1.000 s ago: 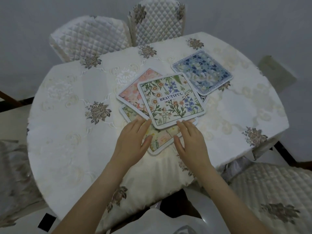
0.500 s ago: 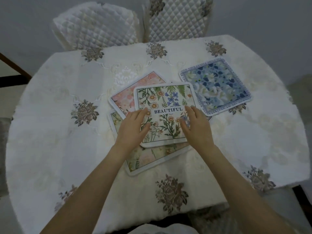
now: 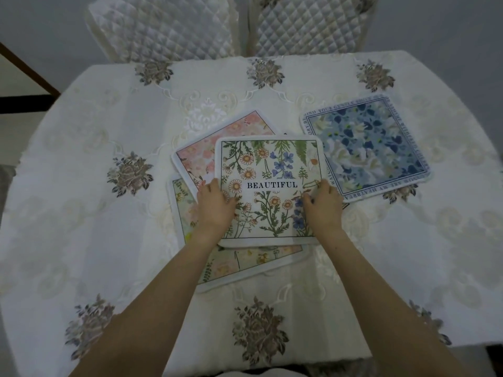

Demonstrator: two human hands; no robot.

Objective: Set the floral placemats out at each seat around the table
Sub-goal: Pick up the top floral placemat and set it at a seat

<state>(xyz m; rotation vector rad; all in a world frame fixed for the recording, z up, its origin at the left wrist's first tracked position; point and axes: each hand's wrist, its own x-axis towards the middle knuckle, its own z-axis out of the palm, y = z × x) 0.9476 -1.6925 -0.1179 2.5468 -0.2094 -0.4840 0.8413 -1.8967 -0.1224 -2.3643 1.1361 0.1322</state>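
A white placemat printed with wildflowers and the word BEAUTIFUL (image 3: 269,170) lies on top of a loose pile in the middle of the table. My left hand (image 3: 215,206) grips its left edge and my right hand (image 3: 324,206) grips its right edge, thumbs on top. Under it a pink floral placemat (image 3: 231,137) sticks out at the upper left, and a pale yellow-green floral placemat (image 3: 245,265) sticks out at the lower left. A blue floral placemat (image 3: 367,145) with a text border lies flat to the right, partly under the pile's corner.
The round table (image 3: 81,213) wears a cream embroidered cloth with brown flower motifs. Two quilted white chairs (image 3: 163,28) (image 3: 307,23) stand at the far side. A dark wooden strip (image 3: 27,69) shows at the left edge.
My view has shifted closer and centred over the table. Both hands slid from the near edge of the pile onto the BEAUTIFUL mat's sides and took hold; the mat has turned square to me.
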